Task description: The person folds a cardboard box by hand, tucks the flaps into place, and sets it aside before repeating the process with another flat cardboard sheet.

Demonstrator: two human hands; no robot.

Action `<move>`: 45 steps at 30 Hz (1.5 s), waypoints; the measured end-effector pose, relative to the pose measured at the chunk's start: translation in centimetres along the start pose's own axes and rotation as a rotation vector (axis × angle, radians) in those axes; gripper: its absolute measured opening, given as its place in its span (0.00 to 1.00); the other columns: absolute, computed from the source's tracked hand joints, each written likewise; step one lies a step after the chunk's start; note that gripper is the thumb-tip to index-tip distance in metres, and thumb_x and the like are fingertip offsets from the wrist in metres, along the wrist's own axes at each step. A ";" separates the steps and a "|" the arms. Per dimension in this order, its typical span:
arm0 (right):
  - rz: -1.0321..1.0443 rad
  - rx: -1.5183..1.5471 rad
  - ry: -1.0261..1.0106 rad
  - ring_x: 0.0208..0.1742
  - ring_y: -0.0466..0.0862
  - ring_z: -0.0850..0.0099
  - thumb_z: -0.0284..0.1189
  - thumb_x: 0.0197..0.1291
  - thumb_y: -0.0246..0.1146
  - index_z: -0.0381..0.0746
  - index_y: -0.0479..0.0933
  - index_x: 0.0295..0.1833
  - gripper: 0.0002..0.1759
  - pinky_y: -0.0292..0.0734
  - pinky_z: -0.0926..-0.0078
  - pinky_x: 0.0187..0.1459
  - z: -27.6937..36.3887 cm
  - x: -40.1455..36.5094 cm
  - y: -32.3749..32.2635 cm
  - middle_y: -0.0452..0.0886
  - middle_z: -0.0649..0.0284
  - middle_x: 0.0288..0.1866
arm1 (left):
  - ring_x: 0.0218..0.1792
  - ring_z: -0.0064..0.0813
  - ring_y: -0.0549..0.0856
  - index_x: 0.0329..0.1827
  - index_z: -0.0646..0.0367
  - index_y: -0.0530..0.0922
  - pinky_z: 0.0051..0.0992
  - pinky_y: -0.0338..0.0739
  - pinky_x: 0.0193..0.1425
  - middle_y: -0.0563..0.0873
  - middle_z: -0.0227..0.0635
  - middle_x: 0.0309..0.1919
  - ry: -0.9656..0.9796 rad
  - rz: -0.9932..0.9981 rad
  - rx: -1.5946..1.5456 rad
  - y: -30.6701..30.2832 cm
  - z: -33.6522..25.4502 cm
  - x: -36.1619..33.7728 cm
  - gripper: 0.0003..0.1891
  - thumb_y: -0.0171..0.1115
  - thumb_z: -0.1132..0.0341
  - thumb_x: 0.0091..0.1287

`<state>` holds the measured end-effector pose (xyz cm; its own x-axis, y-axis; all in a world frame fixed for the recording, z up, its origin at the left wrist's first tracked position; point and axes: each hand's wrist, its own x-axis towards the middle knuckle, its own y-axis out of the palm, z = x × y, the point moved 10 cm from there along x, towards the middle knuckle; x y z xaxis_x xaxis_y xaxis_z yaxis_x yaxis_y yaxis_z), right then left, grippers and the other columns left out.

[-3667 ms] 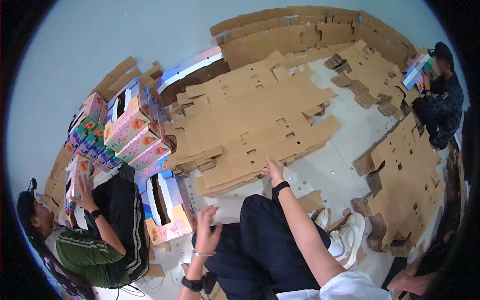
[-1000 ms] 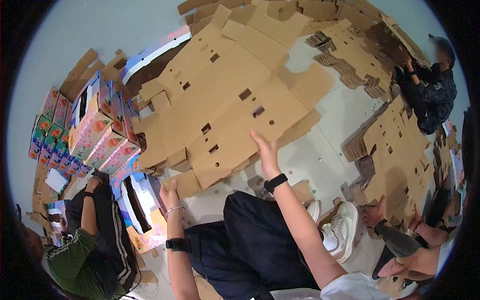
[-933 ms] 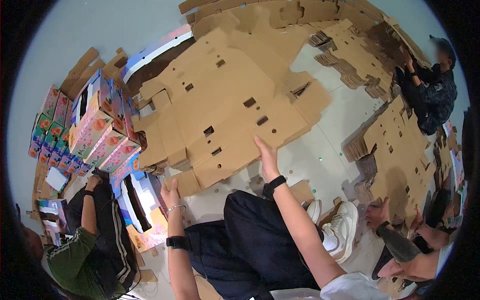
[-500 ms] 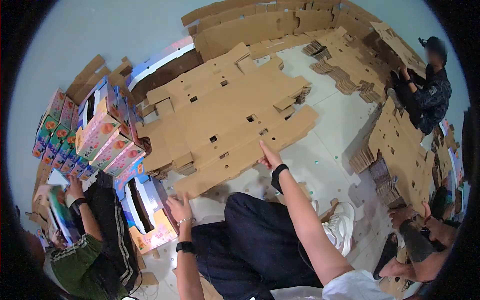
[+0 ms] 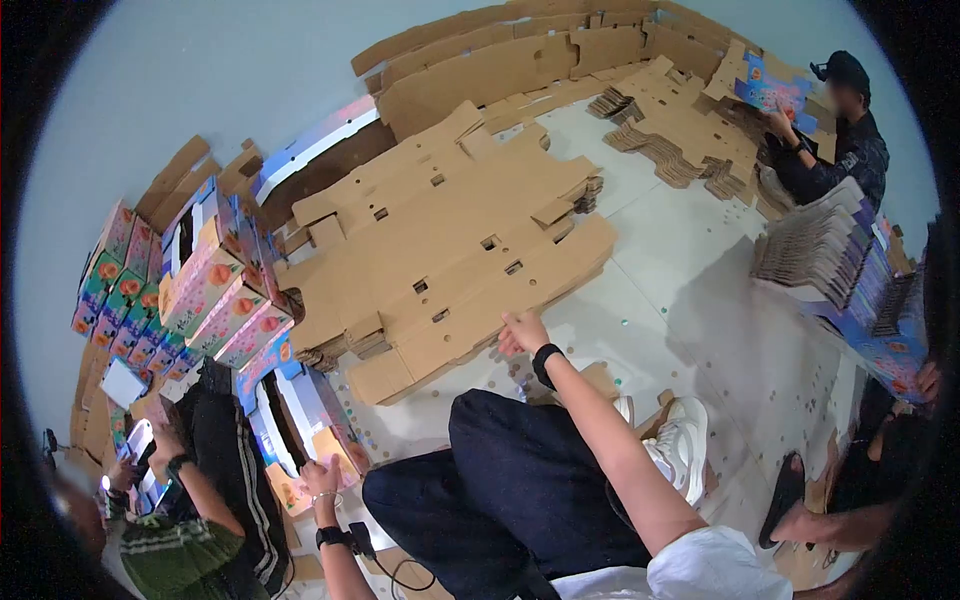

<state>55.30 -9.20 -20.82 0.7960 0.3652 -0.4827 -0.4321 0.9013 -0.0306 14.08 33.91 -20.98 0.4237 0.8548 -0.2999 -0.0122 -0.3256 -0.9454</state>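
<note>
A wide pile of flat, die-cut cardboard blanks [image 5: 400,240] lies on the floor in front of me. My right hand [image 5: 524,334] is at the near edge of this pile with its fingers partly curled; whether it touches the cardboard is unclear, and nothing shows in it. My left hand [image 5: 318,482] rests at the near end of a printed carton [image 5: 335,425] that has a long dark opening on top. Its fingers are spread over the carton's pinkish end.
Printed cartons [image 5: 215,290] are stacked at the left. A person [image 5: 170,540] sits at lower left, another [image 5: 850,150] handles a blue printed blank at upper right. At right, a person's hand [image 5: 928,380] holds a large bundle of blanks [image 5: 830,260].
My left hand has moved down and left onto the carton's end. My right hand has drawn back slightly from the pile. The cardboard stack at right has been lifted by a person.
</note>
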 end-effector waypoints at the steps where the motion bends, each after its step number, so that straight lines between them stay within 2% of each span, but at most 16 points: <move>1: 0.027 0.000 -0.002 0.17 0.81 0.68 0.46 0.71 0.44 0.29 0.75 0.36 0.29 0.70 0.79 0.16 0.0 -0.2 0.2 0.83 0.48 0.26 | 0.68 0.48 0.63 0.58 0.63 0.71 0.70 0.47 0.63 0.72 0.46 0.60 -0.043 0.051 -0.022 0.5 0.4 0.7 0.46 0.61 0.29 0.49; 9: 0.459 0.088 -0.097 0.20 0.80 0.78 0.47 0.70 0.49 0.34 0.78 0.39 0.26 0.68 0.86 0.19 -0.6 -12.8 2.5 0.84 0.58 0.28 | 0.64 0.55 0.67 0.55 0.77 0.72 0.46 0.55 0.71 0.75 0.63 0.56 -0.197 0.234 0.001 0.8 1.0 2.6 0.57 0.61 0.24 0.42; 15: 0.484 -0.011 -0.071 0.26 0.81 0.79 0.43 0.71 0.49 0.37 0.77 0.43 0.20 0.72 0.86 0.28 -1.9 -19.8 0.4 0.85 0.61 0.32 | 0.54 0.48 0.74 0.42 0.63 0.79 0.42 0.63 0.62 0.81 0.50 0.44 -0.142 -0.296 -0.085 -9.0 1.0 -1.0 0.42 0.68 0.30 0.39; 19: 0.493 -0.004 -0.111 0.27 0.81 0.79 0.39 0.70 0.52 0.36 0.76 0.43 0.16 0.73 0.85 0.30 0.6 -22.1 1.3 0.84 0.62 0.32 | 0.43 0.43 0.71 0.37 0.66 0.75 0.41 0.62 0.55 0.76 0.44 0.36 0.089 -0.610 -0.216 -17.0 2.3 -8.7 0.33 0.77 0.46 0.42; 23: 0.589 -0.067 -0.217 0.30 0.81 0.79 0.38 0.70 0.53 0.36 0.75 0.48 0.15 0.73 0.84 0.33 5.2 -24.3 4.4 0.83 0.63 0.35 | 0.43 0.37 0.67 0.39 0.62 0.70 0.36 0.62 0.53 0.69 0.36 0.36 0.247 -0.604 -0.305 -23.6 0.1 -21.4 0.23 0.73 0.64 0.44; 28: 0.586 0.020 -0.387 0.50 0.78 0.76 0.37 0.70 0.53 0.40 0.61 0.68 0.25 0.73 0.79 0.46 12.3 -27.1 8.2 0.74 0.58 0.60 | 0.42 0.42 0.66 0.39 0.59 0.68 0.39 0.53 0.59 0.68 0.37 0.35 0.385 -0.451 -0.343 -25.1 -8.1 -35.0 0.33 0.76 0.58 0.30; 30: 0.456 0.185 -0.581 0.61 0.72 0.70 0.37 0.69 0.53 0.42 0.53 0.74 0.32 0.71 0.73 0.55 15.6 -27.8 7.9 0.62 0.55 0.70 | 0.34 0.40 0.74 0.39 0.65 0.72 0.35 0.68 0.45 0.74 0.42 0.31 0.545 -0.245 -0.125 -22.9 -13.5 -39.4 0.19 0.68 0.58 0.57; 31: 0.462 0.164 -0.553 0.67 0.66 0.66 0.37 0.69 0.54 0.40 0.48 0.76 0.35 0.66 0.68 0.63 15.8 -27.3 8.0 0.54 0.55 0.74 | 0.35 0.44 0.73 0.41 0.64 0.71 0.37 0.66 0.44 0.73 0.43 0.32 0.652 -0.186 -0.275 -22.6 -16.3 -41.6 0.25 0.71 0.54 0.53; 33: 0.355 -0.087 -0.577 0.68 0.66 0.64 0.40 0.66 0.57 0.35 0.48 0.75 0.39 0.61 0.69 0.66 13.7 -24.3 6.8 0.57 0.51 0.73 | 0.38 0.51 0.74 0.41 0.64 0.70 0.42 0.67 0.45 0.73 0.49 0.36 0.590 0.268 -0.552 -13.6 -17.9 -43.9 0.24 0.68 0.53 0.56; 34: 0.356 -0.194 -0.485 0.68 0.65 0.63 0.40 0.65 0.58 0.33 0.47 0.74 0.41 0.60 0.69 0.67 11.7 -22.7 5.9 0.58 0.50 0.73 | 0.39 0.53 0.75 0.43 0.66 0.71 0.43 0.69 0.44 0.74 0.51 0.38 0.925 0.116 -0.450 -14.0 -21.1 -46.2 0.23 0.66 0.54 0.59; 39: 0.421 -0.352 -0.392 0.72 0.61 0.59 0.49 0.64 0.56 0.30 0.53 0.72 0.43 0.57 0.67 0.69 3.9 -19.7 4.9 0.60 0.46 0.72 | 0.43 0.52 0.78 0.46 0.70 0.74 0.39 0.74 0.44 0.76 0.53 0.41 0.963 0.539 -0.623 -8.5 -22.9 -47.0 0.23 0.62 0.54 0.63; 40: 0.417 -0.352 -0.386 0.72 0.61 0.59 0.49 0.64 0.56 0.30 0.53 0.72 0.43 0.57 0.67 0.69 4.1 -19.7 4.9 0.60 0.46 0.72 | 0.42 0.47 0.80 0.46 0.71 0.77 0.37 0.75 0.46 0.79 0.50 0.39 1.070 0.505 -0.513 -10.0 -23.3 -46.5 0.22 0.60 0.55 0.64; 41: 0.398 -0.397 -0.421 0.69 0.66 0.58 0.49 0.63 0.56 0.30 0.56 0.70 0.41 0.60 0.66 0.66 4.6 -19.6 5.1 0.65 0.44 0.68 | 0.46 0.43 0.77 0.51 0.62 0.72 0.40 0.70 0.53 0.78 0.43 0.38 1.198 0.361 -0.504 -10.0 -22.5 -44.9 0.30 0.73 0.57 0.48; 43: 0.390 -0.438 -0.447 0.66 0.71 0.56 0.49 0.62 0.57 0.30 0.60 0.68 0.40 0.64 0.65 0.64 5.6 -19.6 5.9 0.70 0.42 0.63 | 0.48 0.50 0.77 0.54 0.63 0.72 0.38 0.74 0.50 0.80 0.47 0.42 0.394 0.473 -0.985 -9.6 -17.9 -36.3 0.24 0.67 0.68 0.54; 44: 0.296 -0.585 -0.475 0.58 0.76 0.53 0.49 0.61 0.56 0.31 0.67 0.62 0.35 0.69 0.62 0.58 6.6 -19.6 5.9 0.75 0.41 0.55 | 0.49 0.45 0.78 0.57 0.63 0.70 0.35 0.74 0.51 0.79 0.44 0.43 0.850 -0.122 -0.484 -14.3 -18.3 -33.9 0.26 0.67 0.71 0.54; 45: 0.196 -0.731 -0.510 0.50 0.81 0.49 0.49 0.60 0.56 0.31 0.74 0.55 0.31 0.75 0.59 0.52 7.5 -19.5 5.9 0.80 0.40 0.46 | 0.50 0.40 0.78 0.58 0.62 0.68 0.32 0.74 0.52 0.79 0.42 0.44 0.775 -0.293 -0.432 -15.4 -17.1 -30.8 0.27 0.68 0.72 0.55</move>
<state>40.43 -9.24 -5.01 0.6956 0.7117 -0.0977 -0.6021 0.5034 -0.6197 16.73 5.66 5.04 0.8444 0.4691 0.2587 0.4626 -0.3949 -0.7937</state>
